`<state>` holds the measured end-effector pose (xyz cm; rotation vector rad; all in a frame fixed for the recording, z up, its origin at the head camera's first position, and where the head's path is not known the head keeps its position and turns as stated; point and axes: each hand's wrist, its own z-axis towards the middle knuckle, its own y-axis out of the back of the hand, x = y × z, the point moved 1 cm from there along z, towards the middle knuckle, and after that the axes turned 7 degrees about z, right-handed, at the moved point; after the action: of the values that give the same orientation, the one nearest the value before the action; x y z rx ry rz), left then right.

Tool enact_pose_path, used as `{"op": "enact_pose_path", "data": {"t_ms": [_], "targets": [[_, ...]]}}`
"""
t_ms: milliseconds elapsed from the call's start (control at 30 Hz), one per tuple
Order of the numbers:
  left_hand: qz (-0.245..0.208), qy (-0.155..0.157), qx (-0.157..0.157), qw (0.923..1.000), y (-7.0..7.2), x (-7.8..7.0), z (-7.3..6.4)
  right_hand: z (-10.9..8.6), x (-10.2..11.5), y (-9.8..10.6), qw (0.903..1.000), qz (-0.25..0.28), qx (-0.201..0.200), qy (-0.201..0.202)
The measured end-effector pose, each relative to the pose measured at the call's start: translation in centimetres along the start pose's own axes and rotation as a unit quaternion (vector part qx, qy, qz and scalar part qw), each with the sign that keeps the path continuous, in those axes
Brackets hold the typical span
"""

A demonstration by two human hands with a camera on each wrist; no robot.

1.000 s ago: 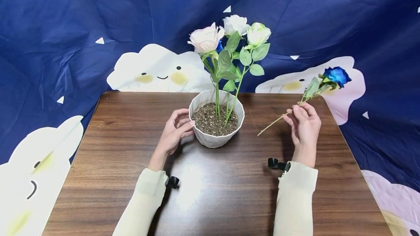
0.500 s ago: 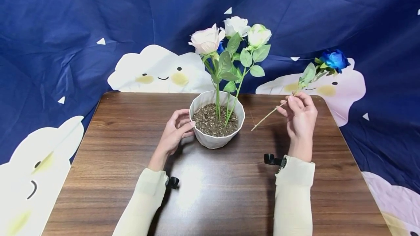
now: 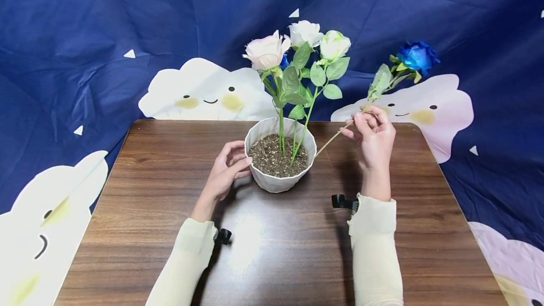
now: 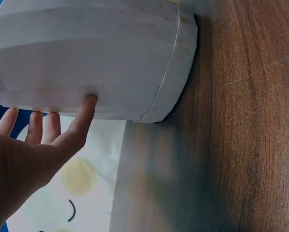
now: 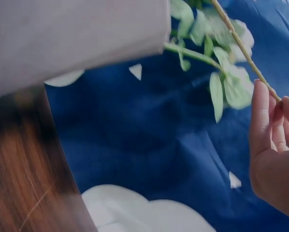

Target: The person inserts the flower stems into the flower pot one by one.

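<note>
A white faceted flowerpot (image 3: 278, 183) holds dark soil (image 3: 272, 155) with several artificial roses standing in it: a pale pink rose (image 3: 267, 51), a white rose (image 3: 305, 33) and a greenish-white rose (image 3: 335, 45) among them. My left hand (image 3: 224, 170) rests against the pot's left side, thumb by the rim; in the left wrist view its spread fingers (image 4: 81, 123) touch the outer wall. Between thumb and fingertips my right hand (image 3: 374, 136) pinches the stem of a blue rose (image 3: 418, 56). The bloom tilts up to the right. The stem's lower end appears beside the pot's right rim.
The pot stands near the back of a brown wooden table (image 3: 170, 178). Behind the table hangs a dark blue cloth (image 3: 106, 13) with smiling white clouds. A bit of another blue flower (image 3: 284, 60) shows behind the pink rose.
My right hand has moved left and farther back, bringing the blue rose up and its stem end to the pot's right rim. The left hand and the pot have stayed put.
</note>
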<state>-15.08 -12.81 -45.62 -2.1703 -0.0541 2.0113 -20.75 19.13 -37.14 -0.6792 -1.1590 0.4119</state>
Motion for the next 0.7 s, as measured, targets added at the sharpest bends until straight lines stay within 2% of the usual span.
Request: {"op": "enact_pose_path", "data": {"t_ms": [133,300,700], "targets": [[0.002,0.001,0.0,1.0,0.1,0.0,0.0,-0.2,-0.9,-1.4,0.998,-0.052,0.037,-0.001],[0.001,0.002,0.002,1.0,0.1,0.0,-0.1,-0.4,-1.9,-2.6,0.9928,-0.085,0.085,0.002],[0.003,0.0,-0.002,1.0,0.0,0.1,0.0,-1.5,-4.1,-4.6,0.9803,-0.152,0.126,0.007]]}}
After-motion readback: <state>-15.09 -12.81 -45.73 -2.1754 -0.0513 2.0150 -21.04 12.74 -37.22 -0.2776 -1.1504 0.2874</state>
